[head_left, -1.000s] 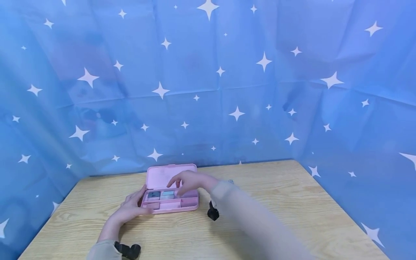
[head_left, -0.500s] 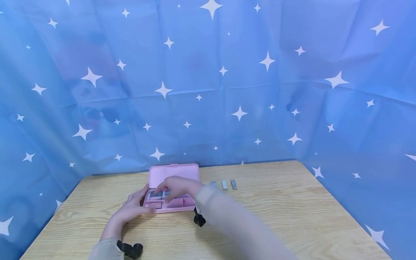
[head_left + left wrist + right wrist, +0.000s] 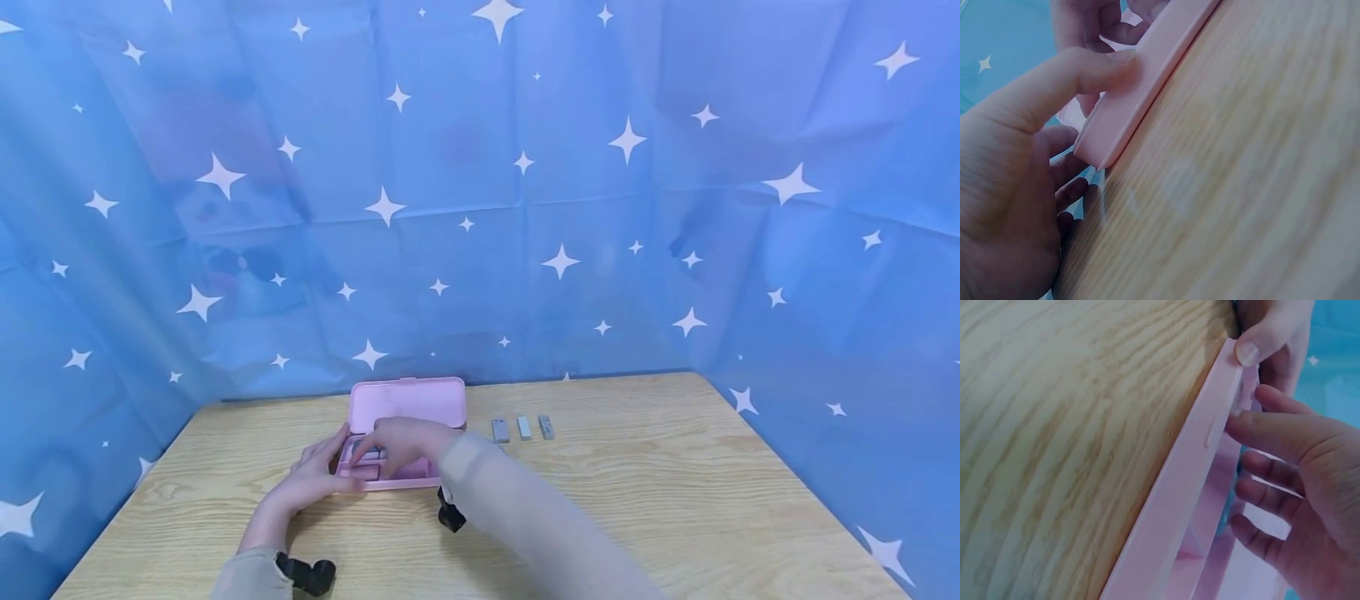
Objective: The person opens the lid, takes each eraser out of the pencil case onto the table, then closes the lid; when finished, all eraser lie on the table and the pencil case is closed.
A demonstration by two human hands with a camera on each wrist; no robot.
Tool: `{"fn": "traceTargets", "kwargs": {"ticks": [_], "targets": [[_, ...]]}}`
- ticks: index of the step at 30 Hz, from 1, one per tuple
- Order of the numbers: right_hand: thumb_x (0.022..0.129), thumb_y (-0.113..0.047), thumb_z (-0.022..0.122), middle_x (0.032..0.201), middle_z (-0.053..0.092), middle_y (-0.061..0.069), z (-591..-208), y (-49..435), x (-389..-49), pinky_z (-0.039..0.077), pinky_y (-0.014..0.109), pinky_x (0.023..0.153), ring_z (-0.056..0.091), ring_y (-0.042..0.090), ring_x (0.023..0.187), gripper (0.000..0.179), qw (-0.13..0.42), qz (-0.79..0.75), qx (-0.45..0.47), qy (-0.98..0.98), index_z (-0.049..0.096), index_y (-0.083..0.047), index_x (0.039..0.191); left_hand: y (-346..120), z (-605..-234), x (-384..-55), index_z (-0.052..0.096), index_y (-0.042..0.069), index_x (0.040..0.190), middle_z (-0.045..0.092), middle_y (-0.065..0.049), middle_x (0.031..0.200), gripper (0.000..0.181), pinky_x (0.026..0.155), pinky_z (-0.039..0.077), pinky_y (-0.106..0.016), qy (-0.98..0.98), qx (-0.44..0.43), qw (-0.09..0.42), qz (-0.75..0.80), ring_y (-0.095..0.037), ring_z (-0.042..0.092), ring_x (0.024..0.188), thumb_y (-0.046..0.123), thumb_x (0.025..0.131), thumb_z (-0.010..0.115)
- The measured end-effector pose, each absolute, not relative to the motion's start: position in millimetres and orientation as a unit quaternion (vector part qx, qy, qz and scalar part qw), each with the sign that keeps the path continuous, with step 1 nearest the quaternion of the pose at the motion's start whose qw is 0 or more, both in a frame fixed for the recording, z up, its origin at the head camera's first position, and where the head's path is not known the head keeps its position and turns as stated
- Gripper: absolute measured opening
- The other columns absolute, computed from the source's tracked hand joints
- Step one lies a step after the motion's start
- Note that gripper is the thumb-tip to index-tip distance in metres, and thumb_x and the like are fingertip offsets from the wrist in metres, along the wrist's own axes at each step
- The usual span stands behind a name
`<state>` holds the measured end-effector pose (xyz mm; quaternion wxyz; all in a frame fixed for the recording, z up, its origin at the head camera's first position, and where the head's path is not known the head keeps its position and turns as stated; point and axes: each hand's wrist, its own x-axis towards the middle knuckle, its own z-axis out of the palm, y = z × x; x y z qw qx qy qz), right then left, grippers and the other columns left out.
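An open pink pencil case (image 3: 431, 400) lies on the wooden table, lid leaning back. My left hand (image 3: 307, 479) grips its left end, thumb (image 3: 1107, 69) on the front wall and fingers round the side. My right hand (image 3: 408, 439) reaches into the case from the right. Its thumb and index finger are apart at a small pink block (image 3: 365, 472) in the front left compartment; the other fingers are loosely bent. A dark-topped block (image 3: 367, 447) in the rear compartment is partly covered by this hand.
Three small blocks stand in a row right of the case: a grey one (image 3: 500, 430), a pale blue one (image 3: 524, 427) and another grey one (image 3: 546, 427). A blue star-patterned curtain (image 3: 480, 250) encloses the table (image 3: 675, 483) behind and at the sides.
My right hand has moved left and forward over the case, from the rear compartment to the front left one. The blocks on the table have come out from behind the sleeve. My left hand keeps its grip.
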<state>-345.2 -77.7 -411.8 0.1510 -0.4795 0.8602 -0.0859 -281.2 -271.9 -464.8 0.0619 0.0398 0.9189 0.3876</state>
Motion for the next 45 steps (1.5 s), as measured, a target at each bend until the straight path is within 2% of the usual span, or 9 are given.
{"fn": "traceTargets", "kwargs": {"ticks": [6, 14, 20, 23, 27, 34, 37, 41, 45], "targets": [[0.082, -0.009, 0.078, 0.127, 0.056, -0.004, -414.3, -79.9, -341.9, 0.042, 0.017, 0.073, 0.050, 0.007, 0.089, 0.058, 0.155, -0.083, -0.450, 0.875, 0.063, -0.042, 0.127, -272.3, -465.1, -282.0, 0.014, 0.015, 0.157, 0.019, -0.020, 0.156, 0.114, 0.101, 0.017, -0.074, 0.920, 0.038, 0.062, 0.386, -0.043, 0.012, 0.139, 0.044, 0.069, 0.080], [0.082, -0.004, 0.075, 0.122, 0.056, -0.003, -413.7, -81.7, -341.2, 0.038, 0.016, 0.059, 0.047, 0.008, 0.079, 0.065, 0.140, -0.049, -0.474, 0.868, 0.060, -0.041, 0.132, -273.4, -466.9, -283.1, 0.015, 0.015, 0.157, 0.021, -0.019, 0.156, 0.113, 0.102, 0.019, -0.073, 0.925, 0.043, 0.054, 0.374, -0.043, 0.014, 0.139, 0.045, 0.069, 0.080], [0.083, -0.001, 0.072, 0.143, 0.046, 0.002, -413.9, -84.2, -338.1, 0.038, 0.017, 0.055, 0.049, 0.008, 0.085, 0.069, 0.142, -0.031, -0.463, 0.874, 0.057, -0.045, 0.133, -273.0, -467.3, -283.3, 0.014, 0.016, 0.157, 0.020, -0.019, 0.157, 0.113, 0.101, 0.016, -0.074, 0.924, 0.045, 0.055, 0.377, -0.044, 0.012, 0.139, 0.044, 0.069, 0.080], [0.084, -0.002, 0.071, 0.146, 0.042, 0.003, -414.3, -84.7, -337.1, 0.039, 0.017, 0.056, 0.049, 0.008, 0.090, 0.068, 0.143, -0.028, -0.456, 0.878, 0.056, -0.047, 0.132, -273.0, -467.4, -283.2, 0.013, 0.016, 0.157, 0.019, -0.019, 0.157, 0.113, 0.101, 0.016, -0.075, 0.923, 0.044, 0.057, 0.377, -0.044, 0.011, 0.139, 0.044, 0.070, 0.080], [0.086, -0.005, 0.071, 0.144, 0.044, 0.002, -415.3, -84.8, -337.1, 0.041, 0.017, 0.063, 0.050, 0.009, 0.094, 0.063, 0.139, -0.030, -0.456, 0.879, 0.058, -0.047, 0.130, -273.0, -466.8, -282.8, 0.014, 0.016, 0.157, 0.019, -0.019, 0.157, 0.113, 0.101, 0.017, -0.074, 0.922, 0.043, 0.056, 0.380, -0.044, 0.012, 0.139, 0.043, 0.070, 0.081], [0.088, -0.013, 0.072, 0.142, 0.046, 0.003, -414.5, -81.7, -337.6, 0.044, 0.019, 0.087, 0.053, 0.009, 0.107, 0.048, 0.137, -0.038, -0.458, 0.878, 0.064, -0.043, 0.124, -271.1, -466.8, -282.6, 0.015, 0.016, 0.157, 0.021, -0.019, 0.157, 0.112, 0.101, 0.018, -0.074, 0.922, 0.038, 0.057, 0.380, -0.042, 0.012, 0.139, 0.043, 0.071, 0.081], [0.088, -0.014, 0.072, 0.134, 0.052, 0.001, -411.9, -79.0, -337.8, 0.044, 0.018, 0.086, 0.054, 0.008, 0.102, 0.045, 0.132, -0.032, -0.472, 0.871, 0.064, -0.040, 0.124, -271.1, -467.1, -282.2, 0.015, 0.016, 0.157, 0.020, -0.020, 0.156, 0.112, 0.101, 0.019, -0.074, 0.921, 0.036, 0.058, 0.383, -0.043, 0.012, 0.139, 0.043, 0.071, 0.081], [0.089, -0.014, 0.071, 0.108, 0.057, -0.004, -407.9, -74.5, -339.6, 0.042, 0.016, 0.073, 0.052, 0.008, 0.082, 0.044, 0.116, -0.025, -0.492, 0.863, 0.063, -0.038, 0.125, -272.2, -467.6, -282.0, 0.014, 0.016, 0.157, 0.019, -0.020, 0.157, 0.112, 0.101, 0.018, -0.074, 0.920, 0.039, 0.058, 0.386, -0.044, 0.012, 0.139, 0.042, 0.072, 0.082], [0.088, -0.015, 0.071, 0.101, 0.059, -0.007, -400.6, -67.2, -342.1, 0.041, 0.014, 0.075, 0.052, 0.006, 0.082, 0.043, 0.098, -0.026, -0.509, 0.855, 0.063, -0.033, 0.126, -273.1, -467.4, -282.0, 0.013, 0.015, 0.157, 0.018, -0.021, 0.156, 0.112, 0.101, 0.017, -0.074, 0.919, 0.043, 0.058, 0.388, -0.045, 0.011, 0.138, 0.042, 0.072, 0.081]]}}
